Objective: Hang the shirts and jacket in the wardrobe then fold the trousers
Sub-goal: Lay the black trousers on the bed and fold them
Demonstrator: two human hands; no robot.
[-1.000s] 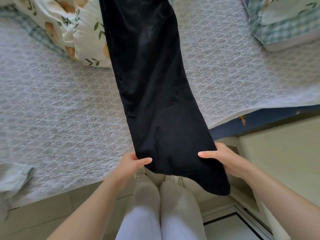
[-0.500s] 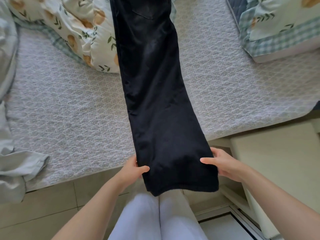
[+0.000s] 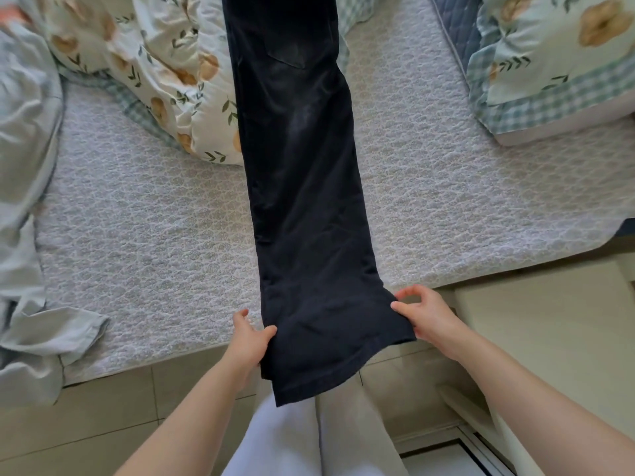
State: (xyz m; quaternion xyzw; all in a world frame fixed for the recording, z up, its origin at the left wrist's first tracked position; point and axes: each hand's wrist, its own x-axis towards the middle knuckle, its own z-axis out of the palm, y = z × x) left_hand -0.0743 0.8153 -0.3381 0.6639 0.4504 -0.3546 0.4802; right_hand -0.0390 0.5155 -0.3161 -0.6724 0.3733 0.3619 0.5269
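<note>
Black trousers (image 3: pixel 302 187) lie stretched lengthwise across the bed, legs stacked, the waist end running out of the top of the view. Their hem end hangs past the bed's near edge. My left hand (image 3: pixel 249 341) pinches the left side of the leg near the hem, thumb on top. On the other side my right hand (image 3: pixel 424 314) pinches the right edge of the same leg end, thumb on top and fingers under the cloth.
The bed (image 3: pixel 144 235) has a grey-white textured cover. A floral quilt (image 3: pixel 161 70) lies at the back left, a floral pillow (image 3: pixel 563 56) at the back right. A pale grey-blue garment (image 3: pixel 31 235) lies crumpled at the left. A cream cabinet (image 3: pixel 549 338) stands at the right; the floor is tiled.
Both hands have moved the trouser legs forward and up onto the bed, so less cloth hangs over the edge. The camera has tilted up, showing more of the bed.
</note>
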